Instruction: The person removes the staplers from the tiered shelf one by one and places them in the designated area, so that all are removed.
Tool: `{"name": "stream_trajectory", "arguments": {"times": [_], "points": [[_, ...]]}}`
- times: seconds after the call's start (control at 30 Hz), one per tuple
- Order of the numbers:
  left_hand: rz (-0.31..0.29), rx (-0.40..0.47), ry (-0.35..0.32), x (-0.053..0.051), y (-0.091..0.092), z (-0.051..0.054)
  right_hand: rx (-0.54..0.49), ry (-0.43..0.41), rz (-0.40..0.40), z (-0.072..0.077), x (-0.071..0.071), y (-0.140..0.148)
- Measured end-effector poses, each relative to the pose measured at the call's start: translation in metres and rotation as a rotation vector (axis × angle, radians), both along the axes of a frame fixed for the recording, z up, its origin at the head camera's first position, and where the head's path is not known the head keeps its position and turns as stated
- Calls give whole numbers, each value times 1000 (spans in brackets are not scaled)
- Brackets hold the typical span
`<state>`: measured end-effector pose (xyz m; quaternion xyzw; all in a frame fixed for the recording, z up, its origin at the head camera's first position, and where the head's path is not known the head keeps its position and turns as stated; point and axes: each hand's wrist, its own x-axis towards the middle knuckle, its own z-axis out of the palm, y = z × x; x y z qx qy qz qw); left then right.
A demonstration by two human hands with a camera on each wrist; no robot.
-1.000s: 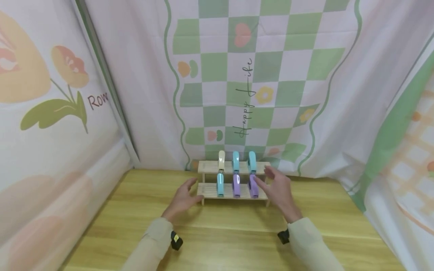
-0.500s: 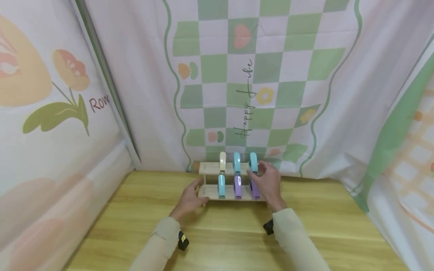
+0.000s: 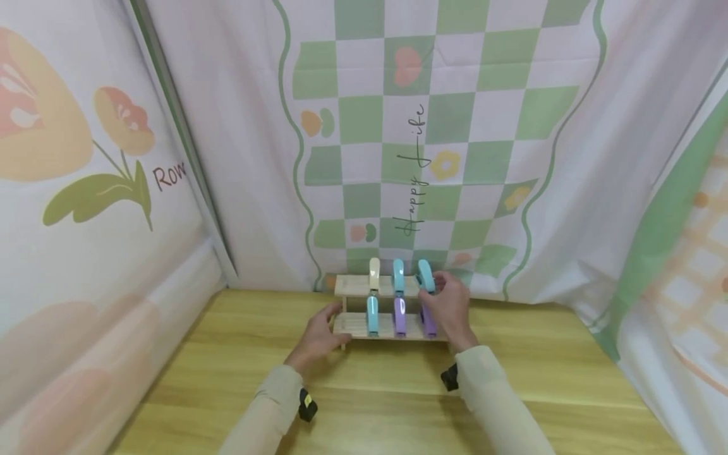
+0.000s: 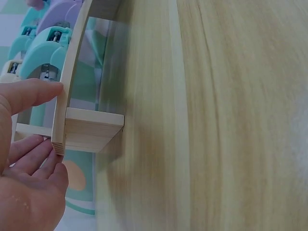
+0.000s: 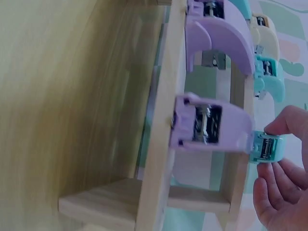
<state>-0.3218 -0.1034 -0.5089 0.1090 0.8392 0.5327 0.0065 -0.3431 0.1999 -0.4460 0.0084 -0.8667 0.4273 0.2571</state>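
A two-tier wooden rack (image 3: 353, 323) bears small stapler-like devices in two rows. The back row has a cream one (image 3: 373, 274), a teal one (image 3: 398, 275) and, at its right end, another teal one (image 3: 425, 275), leaning left. My right hand (image 3: 449, 308) pinches this last one between thumb and fingers, as the right wrist view shows (image 5: 284, 180). In front stand a teal one (image 3: 372, 315) and two purple ones (image 3: 400, 316), the right one partly hidden by my hand. My left hand (image 3: 316, 336) grips the rack's left end, thumb on the lower shelf's edge (image 4: 60, 113).
The rack stands on a wood-grain table (image 3: 387, 392), close to the hanging checkered cloth (image 3: 364, 120) behind it. Printed cloth (image 3: 102, 253) walls in the left side, and more cloth (image 3: 654, 253) hangs on the right.
My right hand has moved left and closed on the rear right teal device, which has tipped left. My left hand has moved right and taken hold of the rack's end.
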Motion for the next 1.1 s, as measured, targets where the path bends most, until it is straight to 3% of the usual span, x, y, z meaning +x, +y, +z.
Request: {"name": "stream_trajectory", "arguments": {"times": [0.23,0.43,0.57,0.73,0.9,1.1], "points": [[0,11,-1,1,1,1,38,-63,71,4,2,21],[1,-2,-12,1,0,3,67,12,73,1,10,46],[-4,-3,-12,1,0,3,53,88,14,-4,16,64],[-18,13,-7,2,0,3,-10,143,-123,-16,24,85],[-20,11,-7,3,0,5,-105,127,-258,-29,29,100],[-14,-4,-13,5,-1,7,-190,84,-344,-43,32,107]]}}
